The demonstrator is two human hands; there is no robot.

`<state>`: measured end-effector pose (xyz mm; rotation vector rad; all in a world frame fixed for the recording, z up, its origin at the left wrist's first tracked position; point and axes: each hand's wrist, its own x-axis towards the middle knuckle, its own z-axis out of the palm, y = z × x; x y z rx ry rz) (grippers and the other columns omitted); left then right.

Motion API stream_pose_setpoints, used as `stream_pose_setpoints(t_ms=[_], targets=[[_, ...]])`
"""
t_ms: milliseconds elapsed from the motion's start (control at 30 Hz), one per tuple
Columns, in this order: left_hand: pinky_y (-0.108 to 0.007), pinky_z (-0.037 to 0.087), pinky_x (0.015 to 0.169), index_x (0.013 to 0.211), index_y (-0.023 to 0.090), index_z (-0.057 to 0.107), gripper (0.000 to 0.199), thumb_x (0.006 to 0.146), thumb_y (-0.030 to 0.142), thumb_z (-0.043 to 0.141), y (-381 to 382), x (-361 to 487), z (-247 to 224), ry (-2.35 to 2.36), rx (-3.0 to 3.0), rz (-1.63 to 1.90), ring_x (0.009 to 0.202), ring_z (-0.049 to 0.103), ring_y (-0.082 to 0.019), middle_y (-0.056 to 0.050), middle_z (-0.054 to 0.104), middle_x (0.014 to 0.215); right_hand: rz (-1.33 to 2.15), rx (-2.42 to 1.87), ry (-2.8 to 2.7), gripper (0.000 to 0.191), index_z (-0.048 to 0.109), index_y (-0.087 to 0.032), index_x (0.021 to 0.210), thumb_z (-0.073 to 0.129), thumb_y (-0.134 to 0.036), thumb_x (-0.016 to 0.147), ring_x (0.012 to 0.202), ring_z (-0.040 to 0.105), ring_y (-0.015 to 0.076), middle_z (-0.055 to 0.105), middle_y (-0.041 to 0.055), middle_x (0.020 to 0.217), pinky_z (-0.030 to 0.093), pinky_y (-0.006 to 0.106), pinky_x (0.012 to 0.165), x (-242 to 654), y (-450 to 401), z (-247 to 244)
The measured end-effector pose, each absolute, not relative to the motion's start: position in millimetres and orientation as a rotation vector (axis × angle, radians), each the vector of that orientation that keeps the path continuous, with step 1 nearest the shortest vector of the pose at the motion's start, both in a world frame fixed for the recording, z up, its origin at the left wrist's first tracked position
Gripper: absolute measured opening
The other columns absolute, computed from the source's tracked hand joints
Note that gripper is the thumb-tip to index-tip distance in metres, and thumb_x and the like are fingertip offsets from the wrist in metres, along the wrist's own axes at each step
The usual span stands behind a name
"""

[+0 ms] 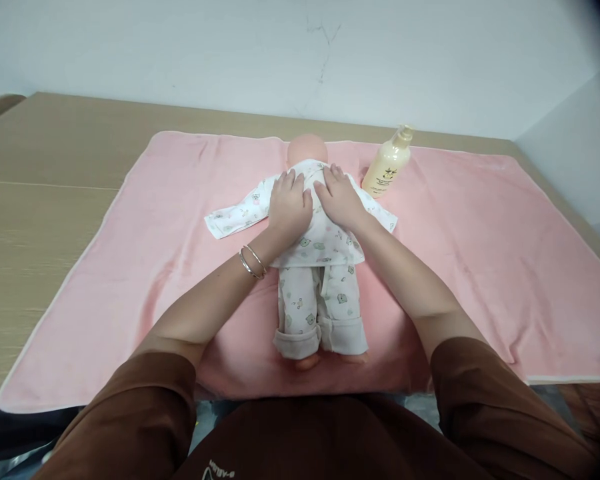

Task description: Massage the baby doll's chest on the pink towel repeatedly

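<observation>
A baby doll (307, 148) lies on a pink blanket, its head toward the wall and its feet toward me. It wears a white printed top (325, 250) and matching trousers (300, 303) with rolled cuffs. My left hand (289, 205) rests flat on the left side of the doll's upper back, fingers stretched out. On the right side, my right hand (341, 198) lies the same way, fingers pointing toward the doll's head. Both palms touch the top and hold nothing. The doll's face is not visible. Its sleeves spread out to either side, and no doll hands show.
The pink blanket (480, 233) covers much of the wooden table (45, 193), with some folds on its right side. A yellow pump bottle (387, 167) stands on it right of the doll's head. Behind the table rises a white wall (205, 60).
</observation>
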<state>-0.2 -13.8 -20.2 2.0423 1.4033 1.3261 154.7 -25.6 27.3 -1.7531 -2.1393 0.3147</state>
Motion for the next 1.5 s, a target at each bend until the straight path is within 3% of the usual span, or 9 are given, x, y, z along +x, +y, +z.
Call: stream_pose_setpoints(t_ms=[167, 333, 500, 600, 767, 967, 1067, 1233, 1500], targets=[[-0.061, 0.035, 0.128, 0.123, 0.015, 0.069, 0.043, 0.095, 0.043, 0.054, 9, -15, -15, 1.478, 2.080, 1.197, 0.143, 0.054, -0.041, -0.021, 0.067, 0.143, 0.129, -1.865, -2.187, 0.066, 0.039, 0.008, 0.157, 0.031, -0.035, 0.108, 0.156, 0.037, 0.0434, 0.042, 0.0304, 0.164, 0.030, 0.057, 0.130, 143, -50, 37], [-0.059, 0.043, 0.121, 0.120, 0.009, 0.069, 0.044, 0.101, 0.038, 0.042, 5, -17, -3, 1.531, 2.213, 1.017, 0.132, 0.063, -0.040, -0.025, 0.072, 0.130, -0.120, -1.879, -2.243, 0.049, 0.063, 0.005, 0.128, 0.028, -0.021, 0.104, 0.111, 0.070, 0.0406, 0.070, 0.0308, 0.120, 0.058, 0.049, 0.092, 126, -81, 46], [-0.057, 0.022, 0.135, 0.147, -0.006, 0.048, 0.056, 0.101, 0.025, 0.039, -34, 6, 5, 1.602, 2.422, 0.846, 0.157, 0.039, -0.040, -0.031, 0.050, 0.158, 0.163, -1.759, -2.186, 0.059, 0.060, 0.001, 0.139, 0.029, -0.038, 0.108, 0.141, 0.056, 0.0407, 0.060, 0.0267, 0.148, 0.048, 0.054, 0.116, 155, -36, 38], [-0.056, 0.027, 0.133, 0.146, -0.003, 0.050, 0.054, 0.100, 0.024, 0.039, -31, 6, 12, 1.677, 2.401, 0.747, 0.156, 0.041, -0.038, -0.029, 0.052, 0.158, 0.174, -1.765, -2.184, 0.066, 0.042, 0.007, 0.155, 0.032, -0.037, 0.108, 0.157, 0.037, 0.0395, 0.042, 0.0278, 0.165, 0.032, 0.052, 0.130, 157, -32, 33], [-0.052, 0.047, 0.120, 0.130, 0.008, 0.064, 0.045, 0.102, 0.033, 0.038, -9, -8, 16, 1.730, 2.263, 0.751, 0.135, 0.061, -0.036, -0.023, 0.069, 0.136, -0.031, -1.760, -2.268, 0.056, 0.052, 0.010, 0.145, 0.033, -0.025, 0.105, 0.141, 0.056, 0.0418, 0.060, 0.0330, 0.146, 0.045, 0.054, 0.119, 136, -64, 39], [-0.056, 0.028, 0.131, 0.137, -0.003, 0.056, 0.048, 0.103, 0.022, 0.033, -41, 9, 17, 1.781, 2.446, 0.656, 0.152, 0.044, -0.041, -0.030, 0.057, 0.150, 0.206, -1.694, -2.219, 0.055, 0.056, -0.002, 0.143, 0.034, -0.039, 0.108, 0.146, 0.051, 0.0375, 0.056, 0.0245, 0.155, 0.042, 0.054, 0.122, 159, -33, 37], [-0.057, 0.035, 0.128, 0.134, 0.001, 0.060, 0.044, 0.102, 0.022, 0.038, -39, 8, 23, 1.796, 2.396, 0.617, 0.146, 0.051, -0.041, -0.027, 0.063, 0.142, 0.175, -1.718, -2.218, 0.060, 0.052, 0.001, 0.146, 0.034, -0.042, 0.108, 0.152, 0.044, 0.0392, 0.050, 0.0265, 0.159, 0.037, 0.056, 0.125, 162, -30, 34], [-0.048, 0.049, 0.116, 0.120, 0.013, 0.069, 0.040, 0.106, 0.033, 0.037, -7, -10, 21, 1.717, 2.292, 0.684, 0.128, 0.065, -0.033, -0.020, 0.072, 0.128, -0.036, -1.833, -2.257, 0.047, 0.065, 0.003, 0.125, 0.035, -0.028, 0.106, 0.126, 0.063, 0.0414, 0.069, 0.0306, 0.128, 0.050, 0.054, 0.108, 138, -66, 45], [-0.053, 0.033, 0.129, 0.141, 0.005, 0.055, 0.045, 0.103, 0.021, 0.039, -43, 11, 12, 1.722, 2.446, 0.802, 0.149, 0.048, -0.036, -0.024, 0.057, 0.151, 0.227, -1.762, -2.050, 0.049, 0.063, -0.003, 0.130, 0.039, -0.035, 0.103, 0.137, 0.056, 0.0402, 0.065, 0.0245, 0.138, 0.047, 0.054, 0.115, 153, -22, 32]])
